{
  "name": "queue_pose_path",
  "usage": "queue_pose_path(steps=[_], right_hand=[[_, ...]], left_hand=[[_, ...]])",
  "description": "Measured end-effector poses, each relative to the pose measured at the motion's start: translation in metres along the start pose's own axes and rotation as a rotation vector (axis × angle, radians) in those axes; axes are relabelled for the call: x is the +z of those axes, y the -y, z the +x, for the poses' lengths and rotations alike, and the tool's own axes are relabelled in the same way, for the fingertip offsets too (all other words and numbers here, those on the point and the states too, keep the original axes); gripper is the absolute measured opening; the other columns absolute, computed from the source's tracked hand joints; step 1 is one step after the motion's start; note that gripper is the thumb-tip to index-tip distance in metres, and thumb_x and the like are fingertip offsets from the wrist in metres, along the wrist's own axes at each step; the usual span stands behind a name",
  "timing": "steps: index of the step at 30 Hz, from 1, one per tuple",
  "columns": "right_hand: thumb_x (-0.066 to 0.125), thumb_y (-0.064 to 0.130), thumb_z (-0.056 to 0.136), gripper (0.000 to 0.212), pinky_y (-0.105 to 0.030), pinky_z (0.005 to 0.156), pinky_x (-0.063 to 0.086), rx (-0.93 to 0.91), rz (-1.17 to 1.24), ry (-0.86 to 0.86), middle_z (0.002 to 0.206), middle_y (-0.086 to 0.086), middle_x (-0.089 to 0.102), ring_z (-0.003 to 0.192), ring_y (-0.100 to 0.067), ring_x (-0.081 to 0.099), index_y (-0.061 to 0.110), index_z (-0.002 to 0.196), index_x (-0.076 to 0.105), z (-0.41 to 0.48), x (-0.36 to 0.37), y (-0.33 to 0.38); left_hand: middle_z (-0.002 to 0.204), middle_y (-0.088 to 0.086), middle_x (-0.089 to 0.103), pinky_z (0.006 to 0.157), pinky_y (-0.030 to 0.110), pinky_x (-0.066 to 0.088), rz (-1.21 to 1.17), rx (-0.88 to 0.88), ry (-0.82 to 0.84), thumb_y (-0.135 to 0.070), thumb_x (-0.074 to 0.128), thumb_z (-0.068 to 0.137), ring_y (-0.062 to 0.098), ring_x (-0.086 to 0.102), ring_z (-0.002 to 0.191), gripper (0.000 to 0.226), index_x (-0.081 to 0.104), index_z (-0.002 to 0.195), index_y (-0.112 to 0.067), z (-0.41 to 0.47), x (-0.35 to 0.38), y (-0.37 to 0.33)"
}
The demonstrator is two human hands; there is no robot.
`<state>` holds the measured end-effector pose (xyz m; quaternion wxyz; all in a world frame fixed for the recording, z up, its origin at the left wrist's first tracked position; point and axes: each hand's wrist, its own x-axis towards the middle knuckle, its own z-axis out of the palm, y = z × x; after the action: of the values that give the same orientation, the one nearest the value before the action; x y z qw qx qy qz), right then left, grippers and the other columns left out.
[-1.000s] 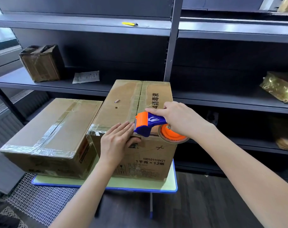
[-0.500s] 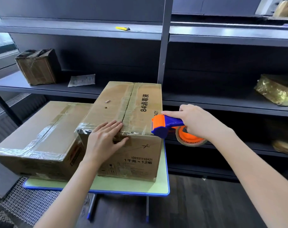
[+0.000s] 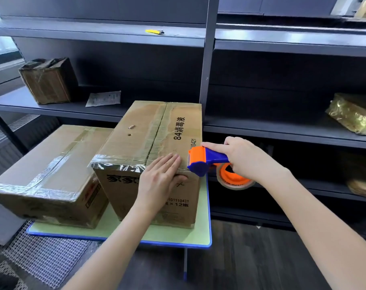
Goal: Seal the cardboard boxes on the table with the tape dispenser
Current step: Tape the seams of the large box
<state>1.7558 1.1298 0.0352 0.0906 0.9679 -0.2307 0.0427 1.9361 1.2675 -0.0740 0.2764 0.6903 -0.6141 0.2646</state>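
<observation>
Two cardboard boxes stand on a small green table [image 3: 136, 235] with a blue rim. The taller box [image 3: 140, 139] has clear tape along its top seam and front edge. My left hand [image 3: 159, 181] lies flat over that box's near top edge, fingers straight, pressing the tape down. My right hand [image 3: 242, 158] grips the blue handle of the orange and blue tape dispenser [image 3: 201, 162], which sits at the box's near right corner, its tape roll hanging off the side. The lower box [image 3: 50, 164] at the left is taped across its top.
Dark metal shelving [image 3: 205, 80] runs behind the table. A small worn box [image 3: 46, 80] and a paper packet [image 3: 103, 98] sit on the left shelf, a gold-wrapped parcel [image 3: 353, 114] on the right, a yellow object [image 3: 154, 31] higher up. Wire mesh [image 3: 42, 258] covers the floor at the left.
The dispenser has travelled right along the box's front top edge to the right corner. My left hand has slid right behind it, flattening the tape.
</observation>
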Motion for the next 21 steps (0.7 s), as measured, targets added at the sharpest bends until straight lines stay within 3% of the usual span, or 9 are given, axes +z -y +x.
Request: queue_pose_path(steps=[8,13,21], right_hand=[[0.046,0.011,0.093,0.075,-0.025,0.07,0.029,-0.065,0.039,-0.023,0.096,-0.001,0.037,0.085,-0.014,0.035,0.042,0.147,0.004,0.013,0.004,0.012],[0.049,0.005,0.086,0.086,-0.022,0.067,0.024,0.044,0.014,0.037,0.093,0.003,0.037,0.085,-0.014,0.038,0.051,0.143,0.003,-0.013,0.0,-0.028],[0.051,0.008,0.088,0.084,-0.022,0.063,0.026,0.035,0.057,0.064,0.092,0.002,0.037,0.087,-0.015,0.042,0.05,0.144,0.004,-0.022,0.012,-0.035]], left_hand=[[0.119,0.004,0.065,0.103,0.027,0.038,-0.03,-0.035,0.042,-0.047,0.049,0.088,0.018,0.058,0.116,0.052,0.067,0.117,-0.008,-0.006,-0.008,0.027],[0.119,0.002,0.065,0.103,0.026,0.038,-0.022,-0.053,0.108,-0.053,0.041,0.091,0.017,0.058,0.116,0.057,0.067,0.117,-0.01,0.0,-0.012,0.023],[0.12,0.001,0.064,0.104,0.024,0.036,-0.036,-0.083,0.134,-0.053,0.042,0.09,0.014,0.057,0.116,0.056,0.066,0.118,-0.012,0.002,-0.017,0.02]])
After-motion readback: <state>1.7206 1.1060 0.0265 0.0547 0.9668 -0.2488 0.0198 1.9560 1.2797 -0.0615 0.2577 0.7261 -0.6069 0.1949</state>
